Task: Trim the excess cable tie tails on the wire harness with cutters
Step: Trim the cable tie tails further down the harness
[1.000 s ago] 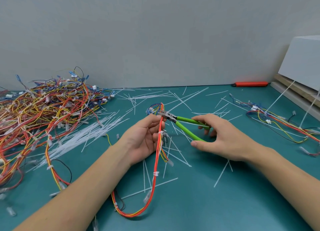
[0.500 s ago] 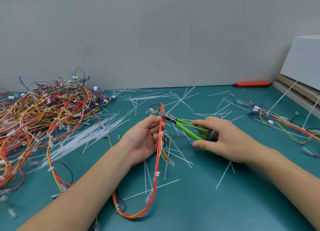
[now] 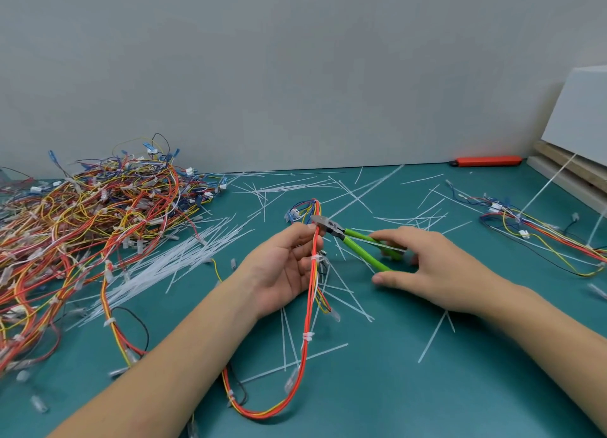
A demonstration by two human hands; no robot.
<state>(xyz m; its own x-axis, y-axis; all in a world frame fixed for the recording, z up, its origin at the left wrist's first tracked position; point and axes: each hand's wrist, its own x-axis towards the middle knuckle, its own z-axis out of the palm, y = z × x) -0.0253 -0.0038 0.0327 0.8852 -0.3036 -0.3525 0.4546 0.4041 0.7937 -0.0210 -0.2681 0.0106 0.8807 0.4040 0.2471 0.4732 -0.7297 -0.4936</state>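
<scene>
My left hand (image 3: 282, 266) holds a red, orange and yellow wire harness (image 3: 308, 309) near its upper end, fingers curled round the bundle. The harness hangs down in a loop toward me, with white cable ties (image 3: 307, 336) spaced along it. My right hand (image 3: 423, 266) grips the green handles of the cutters (image 3: 358, 243). The handles are spread apart. The metal jaws (image 3: 320, 221) sit against the harness just above my left fingertips.
A big tangle of harnesses (image 3: 82, 230) fills the left of the teal table (image 3: 427, 388). Loose white cable ties (image 3: 157, 266) and cut tails lie scattered around. Another harness (image 3: 538, 234) lies at right. An orange tool (image 3: 486, 161) rests by the wall; a white box (image 3: 581, 115) is far right.
The cutter handles closed and spread apart again while the jaws stayed at the harness. My right hand shifted slightly; my left hand kept its hold.
</scene>
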